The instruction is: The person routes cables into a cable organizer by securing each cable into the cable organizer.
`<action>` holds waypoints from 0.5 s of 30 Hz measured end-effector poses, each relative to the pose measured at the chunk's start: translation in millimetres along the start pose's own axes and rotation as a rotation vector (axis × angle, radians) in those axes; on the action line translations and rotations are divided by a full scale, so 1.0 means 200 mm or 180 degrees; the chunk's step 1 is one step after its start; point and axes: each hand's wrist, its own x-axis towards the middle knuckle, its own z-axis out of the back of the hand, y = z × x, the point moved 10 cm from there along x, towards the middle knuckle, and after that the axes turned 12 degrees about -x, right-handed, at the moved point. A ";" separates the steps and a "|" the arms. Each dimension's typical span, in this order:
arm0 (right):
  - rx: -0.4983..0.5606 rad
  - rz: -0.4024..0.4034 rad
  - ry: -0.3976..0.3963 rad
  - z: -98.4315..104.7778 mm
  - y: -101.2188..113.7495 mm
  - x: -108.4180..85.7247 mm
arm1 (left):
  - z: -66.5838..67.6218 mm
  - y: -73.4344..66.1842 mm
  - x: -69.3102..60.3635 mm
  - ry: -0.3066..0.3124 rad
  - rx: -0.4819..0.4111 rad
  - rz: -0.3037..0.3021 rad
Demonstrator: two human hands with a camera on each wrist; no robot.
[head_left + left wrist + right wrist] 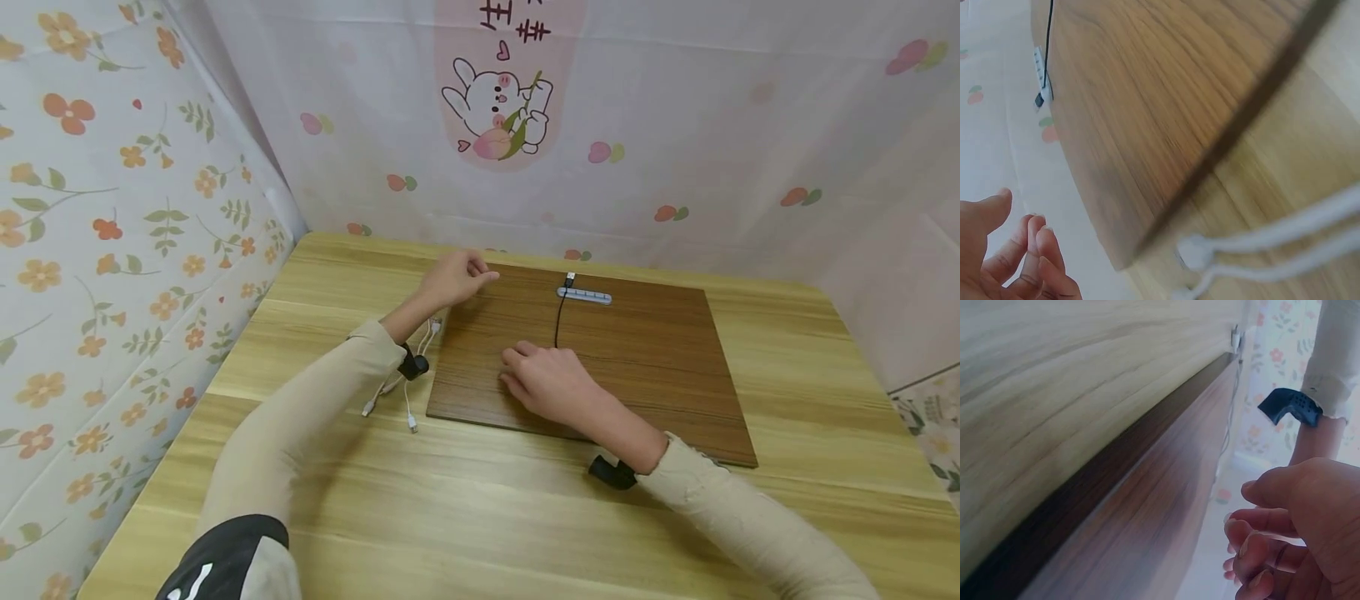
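Hovering with the left hand [456,278] by the far left corner of the brown board [652,358] and the right hand [549,382] above it near the black cable [558,321] crossing the pale blue strip [592,296], fingers loosely curled on both and gripping nothing.
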 end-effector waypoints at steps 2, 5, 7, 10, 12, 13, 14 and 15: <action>0.0008 0.0029 0.0006 0.00 0.02 0.01 | 0.03 0.02 -0.01 -0.0040 0.0047 0.0011; 0.0020 0.0053 0.0016 0.00 0.05 0.03 | 0.07 0.05 -0.04 -0.0065 0.0056 0.0021; 0.0032 0.0067 0.0029 0.00 0.07 0.05 | 0.10 0.07 -0.06 -0.0076 0.0082 0.0029; 0.0046 0.0095 0.0020 0.00 0.10 0.07 | 0.14 0.13 -0.08 -0.0064 0.0071 0.0078; 0.0054 0.0098 0.0022 0.01 0.11 0.08 | 0.17 0.15 -0.09 -0.0046 0.0070 0.0129; 0.0056 0.0103 0.0012 0.01 0.12 0.09 | 0.18 0.17 -0.10 -0.0035 0.0074 0.0155; 0.0052 0.0107 0.0004 0.01 0.13 0.09 | 0.20 0.18 -0.11 -0.0024 0.0065 0.0188; 0.0045 0.0111 0.0006 0.01 0.13 0.10 | 0.21 0.19 -0.11 -0.0018 0.0080 0.0220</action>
